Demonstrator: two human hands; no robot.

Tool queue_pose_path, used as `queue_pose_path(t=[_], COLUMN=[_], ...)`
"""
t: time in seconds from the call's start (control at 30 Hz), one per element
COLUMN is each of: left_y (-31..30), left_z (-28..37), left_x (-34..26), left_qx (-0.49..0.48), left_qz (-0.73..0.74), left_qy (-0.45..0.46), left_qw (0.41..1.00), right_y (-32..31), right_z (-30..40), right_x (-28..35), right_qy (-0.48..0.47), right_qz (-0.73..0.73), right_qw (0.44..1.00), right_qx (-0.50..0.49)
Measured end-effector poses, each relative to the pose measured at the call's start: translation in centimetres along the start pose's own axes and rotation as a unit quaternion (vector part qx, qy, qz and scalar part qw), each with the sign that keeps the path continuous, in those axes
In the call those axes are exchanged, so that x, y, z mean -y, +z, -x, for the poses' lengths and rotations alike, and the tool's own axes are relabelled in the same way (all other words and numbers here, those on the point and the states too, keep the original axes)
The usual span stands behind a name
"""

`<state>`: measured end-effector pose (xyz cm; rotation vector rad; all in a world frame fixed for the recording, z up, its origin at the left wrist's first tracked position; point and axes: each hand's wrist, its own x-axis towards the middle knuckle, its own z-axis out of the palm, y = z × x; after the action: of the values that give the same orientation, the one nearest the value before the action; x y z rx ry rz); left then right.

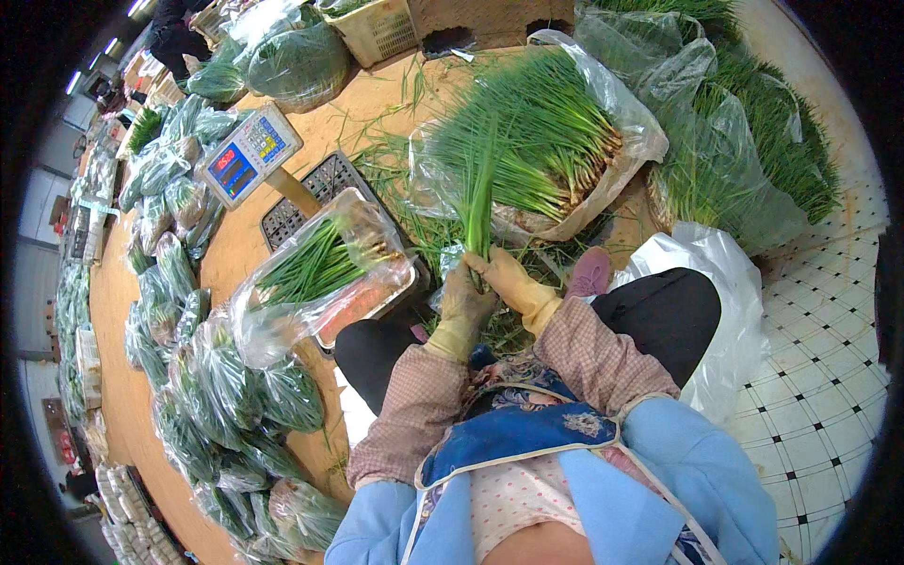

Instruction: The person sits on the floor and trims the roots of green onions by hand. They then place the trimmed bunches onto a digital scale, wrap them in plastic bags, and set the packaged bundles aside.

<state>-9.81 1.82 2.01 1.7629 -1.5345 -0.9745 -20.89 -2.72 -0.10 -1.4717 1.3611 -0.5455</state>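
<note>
My left hand (462,308), in a pale rubber glove, grips the lower end of an upright bunch of green onions (481,205). My right hand (515,282), gloved likewise, closes around the same stems from the other side. Just beyond the bunch, a large heap of green onions (544,134) lies in an open clear plastic bag (639,116), its root ends towards the right. To my left, a partly bagged bunch (311,261) rests on the pan (367,304) of a digital scale, whose display head (248,155) is lit.
Many filled clear bags of greens (226,381) cover the floor at left. More green onions under plastic (741,155) stand at far right. A black crate (321,185) sits behind the scale pan, and white plastic sheeting (727,304) lies beside my right knee. A person (173,39) is at upper left.
</note>
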Motion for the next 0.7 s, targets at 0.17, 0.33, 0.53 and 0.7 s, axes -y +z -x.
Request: queue_pose_path(t=[0.17, 0.33, 0.53, 0.7], left_y=[-0.4, -1.5, -1.7, -2.6], left_z=[0.7, 1.0, 1.7, 1.7], left_x=[3.4, 2.4, -1.0, 0.5], left_qx=[-0.036, 0.033, 0.064, 0.032], left_qz=[0.238, 0.326, 0.435, 0.463], left_qy=[-0.144, -0.157, -0.164, -0.191], left_qw=[0.960, 0.931, 0.883, 0.865], right_y=[2.2, -0.4, -3.3, -3.2], right_z=[1.4, 1.8, -0.6, 2.2], right_x=[0.3, 2.4, 2.1, 5.3], right_qy=[-0.077, -0.085, 0.004, -0.082], right_qz=[-0.161, -0.010, -0.146, -0.096], right_qw=[0.984, 0.996, 0.987, 0.991], right_qx=[0.008, -0.038, -0.064, -0.049])
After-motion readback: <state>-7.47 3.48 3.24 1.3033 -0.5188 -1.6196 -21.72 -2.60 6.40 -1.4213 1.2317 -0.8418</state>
